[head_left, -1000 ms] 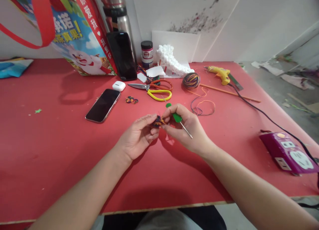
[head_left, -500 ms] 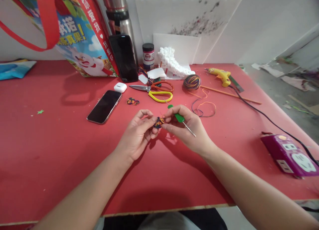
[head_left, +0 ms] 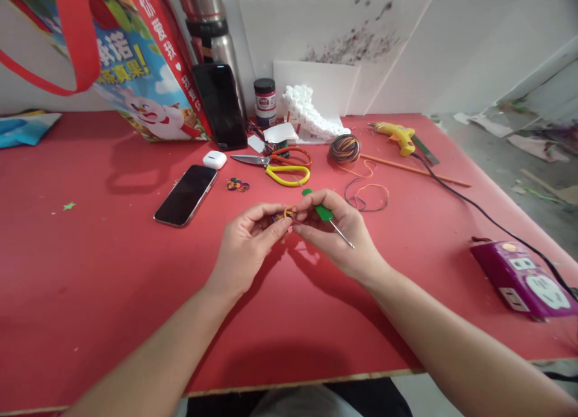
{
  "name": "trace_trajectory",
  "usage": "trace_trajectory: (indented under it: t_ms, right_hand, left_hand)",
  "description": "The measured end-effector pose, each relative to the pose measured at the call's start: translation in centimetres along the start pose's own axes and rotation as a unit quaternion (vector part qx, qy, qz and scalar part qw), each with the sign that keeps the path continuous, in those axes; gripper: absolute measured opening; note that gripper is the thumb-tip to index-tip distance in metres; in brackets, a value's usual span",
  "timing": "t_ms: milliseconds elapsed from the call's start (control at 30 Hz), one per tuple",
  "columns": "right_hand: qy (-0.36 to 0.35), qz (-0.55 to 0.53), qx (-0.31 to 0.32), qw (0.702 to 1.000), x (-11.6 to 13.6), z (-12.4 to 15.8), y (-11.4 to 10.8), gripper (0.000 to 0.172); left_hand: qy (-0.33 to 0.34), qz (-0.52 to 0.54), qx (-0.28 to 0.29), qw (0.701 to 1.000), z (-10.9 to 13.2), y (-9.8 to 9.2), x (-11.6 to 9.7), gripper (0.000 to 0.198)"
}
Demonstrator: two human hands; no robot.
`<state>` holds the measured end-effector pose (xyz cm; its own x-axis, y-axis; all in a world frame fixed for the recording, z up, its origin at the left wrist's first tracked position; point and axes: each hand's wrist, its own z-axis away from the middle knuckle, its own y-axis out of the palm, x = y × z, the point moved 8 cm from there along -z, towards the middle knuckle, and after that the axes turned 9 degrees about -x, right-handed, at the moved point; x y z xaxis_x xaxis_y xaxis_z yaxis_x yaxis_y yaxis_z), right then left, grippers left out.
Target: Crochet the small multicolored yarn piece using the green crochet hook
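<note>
Between thumb and fingers, my left hand (head_left: 239, 242) pinches a small multicoloured crocheted piece (head_left: 280, 216) of dark, orange and yellow yarn, partly hidden by the fingers. A yellow loop stands up from its top. My right hand (head_left: 345, 233) is closed around a green-handled crochet hook (head_left: 324, 213), whose metal shaft sticks out past the palm. Its thumb and fingertips meet the right side of the yarn piece. Both hands are held close together over the red table (head_left: 149, 302). Beyond them lies another small yarn piece (head_left: 237, 185).
Scissors (head_left: 289, 175) with orange and yellow handles lie past my hands. A yarn ball (head_left: 345, 148) with loose strands, an orange stick (head_left: 419, 171) and a glue gun (head_left: 397, 137) are at right. A phone (head_left: 186, 195) and earbud case (head_left: 214, 159) lie left; a purple power box (head_left: 526, 278) sits far right.
My left hand has turned and shifted its grip on the yarn piece, with a yellow loop now showing on top. The hook stays in my right hand, and the view has shifted slightly.
</note>
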<state>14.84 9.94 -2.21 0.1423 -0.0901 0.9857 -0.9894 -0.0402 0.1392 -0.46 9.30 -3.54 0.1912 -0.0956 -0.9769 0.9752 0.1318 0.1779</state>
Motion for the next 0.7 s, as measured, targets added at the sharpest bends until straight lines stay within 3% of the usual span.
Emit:
trace_trajectory:
  t_ms: [200,400,600,700]
  right_hand:
    - [0.007,0.008,-0.043,0.999,0.9,-0.1,-1.7,0.017]
    - [0.015,-0.063,-0.063,0.996,1.6,-0.1,-2.4,0.009]
    - [-0.03,-0.063,-0.036,0.997,2.7,0.4,-2.0,0.009]
    - [-0.048,-0.029,-0.029,0.998,2.7,0.6,-2.0,0.013]
  left_hand:
    - [0.034,-0.064,0.001,0.997,0.4,0.1,-1.3,0.007]
    - [0.122,-0.112,-0.001,0.986,0.5,0.4,-2.4,0.013]
    - [0.139,-0.123,-0.001,0.983,0.6,0.5,-2.9,0.015]
    - [0.111,-0.101,-0.002,0.989,0.5,0.3,-2.7,0.016]
